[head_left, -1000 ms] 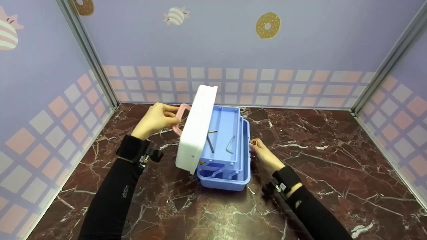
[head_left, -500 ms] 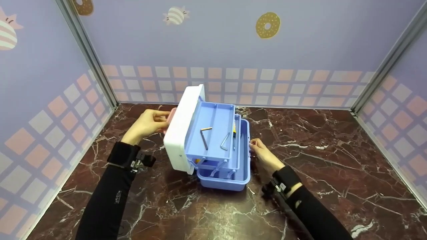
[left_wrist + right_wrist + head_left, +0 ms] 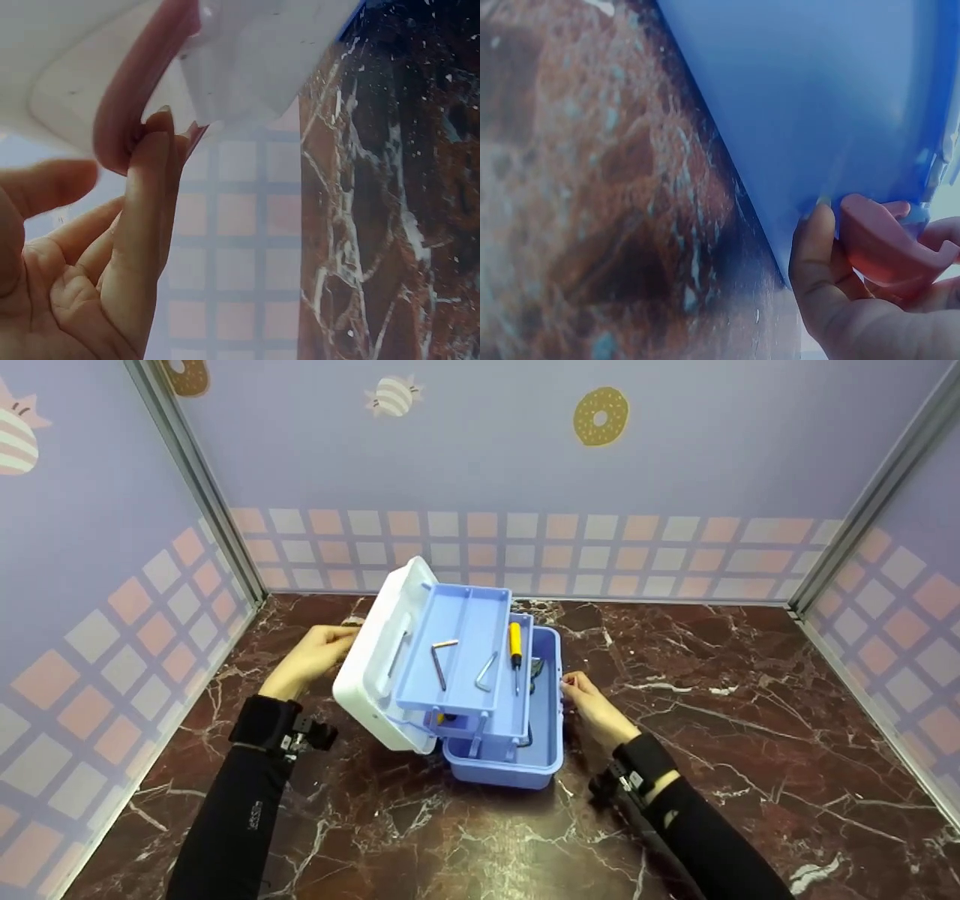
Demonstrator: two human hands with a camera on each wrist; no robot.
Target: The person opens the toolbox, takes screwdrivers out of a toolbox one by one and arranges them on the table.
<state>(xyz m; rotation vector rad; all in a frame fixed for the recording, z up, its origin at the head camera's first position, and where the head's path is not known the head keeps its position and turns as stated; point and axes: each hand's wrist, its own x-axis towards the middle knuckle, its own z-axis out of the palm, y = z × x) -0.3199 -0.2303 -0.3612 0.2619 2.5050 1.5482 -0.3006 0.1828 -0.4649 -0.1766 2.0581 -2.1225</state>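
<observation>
A blue toolbox stands with its white lid tilted back to the left and its stepped trays lifted. My left hand is behind the lid; in the left wrist view its fingers hook the pink handle, the thumb slightly apart. My right hand is at the box's right wall; the right wrist view shows it holding a pink latch between thumb and fingers. The upper tray bears two hex keys, a dark one and a silver one. A yellow-handled screwdriver lies in the lower tray.
Pliers-like jaws and a dark bent key show in the box bottom, partly under the trays. A yellow and dark item sits below the upper tray. Walls enclose the marble table at back and sides.
My left hand has moved left and down, swinging the lid farther back. The trays have spread leftward, uncovering the screwdriver and the items in the bottom. My right hand has stayed in place.
</observation>
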